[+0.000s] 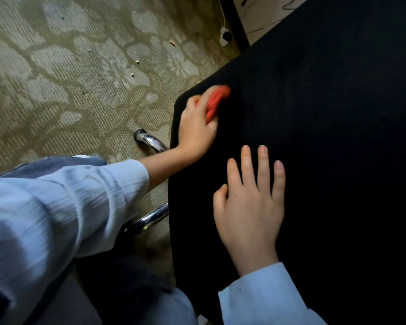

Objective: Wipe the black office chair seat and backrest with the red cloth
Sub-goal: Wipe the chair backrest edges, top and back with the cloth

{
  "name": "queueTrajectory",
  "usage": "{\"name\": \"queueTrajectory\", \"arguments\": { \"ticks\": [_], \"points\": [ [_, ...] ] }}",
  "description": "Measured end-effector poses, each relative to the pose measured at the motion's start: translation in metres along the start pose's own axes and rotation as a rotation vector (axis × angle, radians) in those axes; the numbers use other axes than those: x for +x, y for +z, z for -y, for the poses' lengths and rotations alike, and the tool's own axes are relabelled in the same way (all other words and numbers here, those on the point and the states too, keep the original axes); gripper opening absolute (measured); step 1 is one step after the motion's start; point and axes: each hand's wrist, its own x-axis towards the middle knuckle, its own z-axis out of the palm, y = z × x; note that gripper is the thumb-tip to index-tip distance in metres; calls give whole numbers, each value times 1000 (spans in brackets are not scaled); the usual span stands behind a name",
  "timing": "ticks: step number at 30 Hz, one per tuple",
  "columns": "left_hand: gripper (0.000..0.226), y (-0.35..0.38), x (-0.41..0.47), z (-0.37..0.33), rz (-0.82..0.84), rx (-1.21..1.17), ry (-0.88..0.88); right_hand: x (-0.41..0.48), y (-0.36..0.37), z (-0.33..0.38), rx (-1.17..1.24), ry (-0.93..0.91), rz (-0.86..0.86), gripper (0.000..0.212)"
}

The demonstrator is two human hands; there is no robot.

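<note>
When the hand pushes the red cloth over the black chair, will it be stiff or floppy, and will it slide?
Probably floppy: the red cloth is bunched into folds in the left hand. Likely light, since that hand alone wraps most of it. It may drag rather than slide, as the black chair looks like matte fabric.

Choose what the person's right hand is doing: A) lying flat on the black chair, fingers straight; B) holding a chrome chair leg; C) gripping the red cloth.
A: the right hand lies flat on the black chair, fingers straight, while the left hand grips the red cloth.
</note>
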Motion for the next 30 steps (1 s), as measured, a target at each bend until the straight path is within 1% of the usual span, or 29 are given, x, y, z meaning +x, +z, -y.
{"name": "queueTrajectory", "arguments": {
  "ticks": [2, 3, 7, 10, 15, 16, 21, 23, 25, 28, 30],
  "points": [
    [58, 1, -26, 11, -25, 0, -205, -6, -5, -1, -13, -7, 66, 49],
    [60, 3, -45, 6, -22, 26, -209, -9, -8, -3, -5, -7, 76, 48],
    [63, 1, -98, -31, 72, -32, -52, -25, -36, -17, -42, 29, 48, 50],
    [61, -5, -116, -51, 135, -85, -29, -47, -64, -31, -102, 56, 30, 51],
    [60, -7, -168, -93, 260, -186, 151, -101, -99, -55, -182, 105, 42, 52],
    [60, -5, -174, -104, 256, -192, 161, -110, -104, -59, -195, 113, 44, 53],
    [60, 0, -178, -169, 108, -210, 197, -145, -131, -74, -217, 185, -30, 53],
    [63, 0, -187, -190, 107, -195, 311, -157, -139, -82, -233, 194, -58, 51],
    [65, 2, -207, -204, 156, -135, 511, -168, -147, -92, -250, 200, -93, 50],
    [54, 7, -234, -190, 222, 25, 853, -180, -158, -107, -262, 214, -116, 43],
    [47, 6, -234, -165, 251, 109, 998, -193, -160, -114, -282, 162, -70, 39]
  ]
}}
